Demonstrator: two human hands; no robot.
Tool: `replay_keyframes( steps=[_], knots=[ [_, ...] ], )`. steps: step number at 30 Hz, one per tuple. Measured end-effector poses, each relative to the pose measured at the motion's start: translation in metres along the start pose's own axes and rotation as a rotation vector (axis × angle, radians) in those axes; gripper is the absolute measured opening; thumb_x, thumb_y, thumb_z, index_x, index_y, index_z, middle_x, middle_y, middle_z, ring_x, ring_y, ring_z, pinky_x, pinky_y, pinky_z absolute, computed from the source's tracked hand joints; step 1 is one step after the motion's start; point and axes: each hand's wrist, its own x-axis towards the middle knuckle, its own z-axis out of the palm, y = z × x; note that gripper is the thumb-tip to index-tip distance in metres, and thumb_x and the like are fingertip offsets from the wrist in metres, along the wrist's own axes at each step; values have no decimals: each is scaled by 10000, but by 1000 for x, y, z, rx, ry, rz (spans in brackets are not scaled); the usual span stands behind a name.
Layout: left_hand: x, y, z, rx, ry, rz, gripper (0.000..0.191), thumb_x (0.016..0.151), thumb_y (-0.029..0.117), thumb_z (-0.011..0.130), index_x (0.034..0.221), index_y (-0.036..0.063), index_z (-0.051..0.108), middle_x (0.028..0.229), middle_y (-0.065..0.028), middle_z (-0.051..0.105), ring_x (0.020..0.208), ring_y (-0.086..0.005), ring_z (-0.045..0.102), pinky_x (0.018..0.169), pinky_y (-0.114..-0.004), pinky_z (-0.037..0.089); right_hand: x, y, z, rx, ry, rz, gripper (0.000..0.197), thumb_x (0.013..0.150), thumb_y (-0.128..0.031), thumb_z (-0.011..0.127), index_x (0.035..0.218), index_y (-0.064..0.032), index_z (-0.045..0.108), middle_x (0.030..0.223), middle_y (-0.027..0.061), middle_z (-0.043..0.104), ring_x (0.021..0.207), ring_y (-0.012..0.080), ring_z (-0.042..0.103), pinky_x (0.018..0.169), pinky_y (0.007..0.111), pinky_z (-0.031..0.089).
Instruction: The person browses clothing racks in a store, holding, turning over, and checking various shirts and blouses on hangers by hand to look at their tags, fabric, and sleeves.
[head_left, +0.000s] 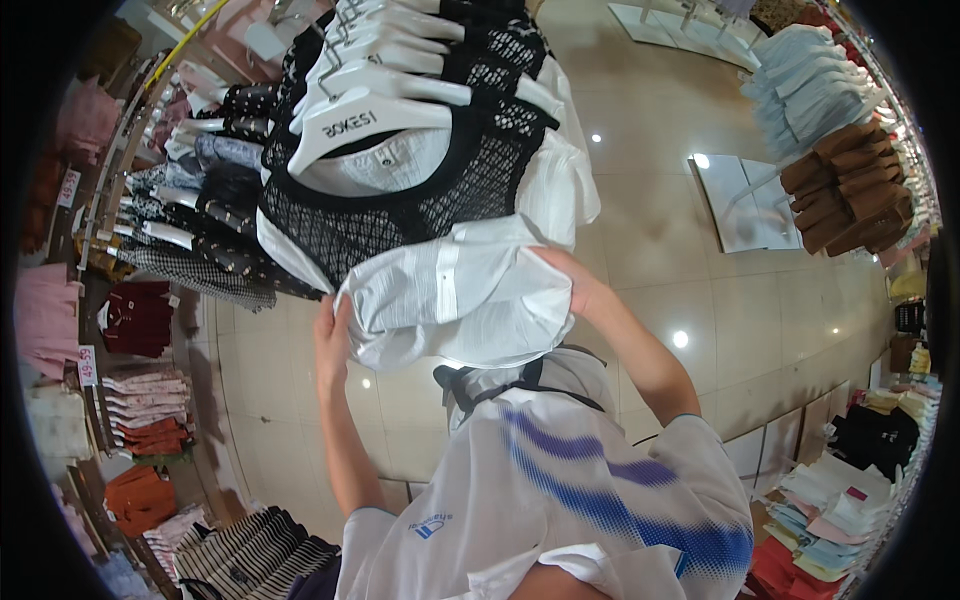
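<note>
A white blouse with a black openwork mesh top (405, 217) hangs in front of me on a white plastic hanger (382, 118) that bears writing. My left hand (332, 337) pinches the blouse's fabric at the lower left. On the other side, my right hand (570, 277) grips the white fabric (465, 281), with its fingertips partly hidden by the cloth. Between the hands the white cloth is bunched and folded, and a button placket (446, 285) shows down its middle. Behind it, several more white hangers (397, 56) stand in a row with black and white garments.
Patterned dark blouses (225, 195) hang close on the left. Brown garments (847, 187) and pale blue ones (810, 90) hang at the right above a white display base (742, 202). Striped tops (255, 555) are at the lower left. Glossy tiles (675, 255) cover the floor.
</note>
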Motion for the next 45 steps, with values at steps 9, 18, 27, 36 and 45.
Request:
replay_keyframes(
  steps=[9,18,27,36,45],
  knots=[
    [-5,-87,7,291,-253,58,159,976,146,511,1021,0,557,932,-29,590,872,-91,477,786,-244,408,13,53,-39,-1668,156,-439,286,830,-270,638,976,-27,604,844,165,665,780,334,646,696,463,510],
    [4,-102,13,607,-177,334,369,728,-151,433,1055,-35,558,1106,-183,573,1029,-382,552,871,-402,453,-23,-16,-87,-1128,283,-647,319,790,-165,722,1040,-25,582,917,105,623,778,201,631,705,297,506],
    [14,-120,15,1041,-231,425,449,707,-54,588,1148,3,532,1290,-124,469,1177,-335,455,986,-453,375,-16,-65,-83,-1615,394,-1091,272,728,-34,686,991,-5,624,869,110,637,791,236,652,678,320,499],
    [-41,20,125,319,-487,521,485,752,109,762,1129,-23,487,1170,-170,499,1024,-313,543,868,-358,460,-54,-20,-27,-961,130,-639,177,815,-16,622,975,52,655,765,39,654,663,85,614,612,231,489],
    [-23,56,196,259,-518,790,291,729,-80,658,973,-47,502,971,-141,509,801,-316,563,726,-336,467,-75,-14,22,-1063,52,-842,102,736,49,606,835,51,633,838,48,584,680,98,553,626,253,461]
  ],
)
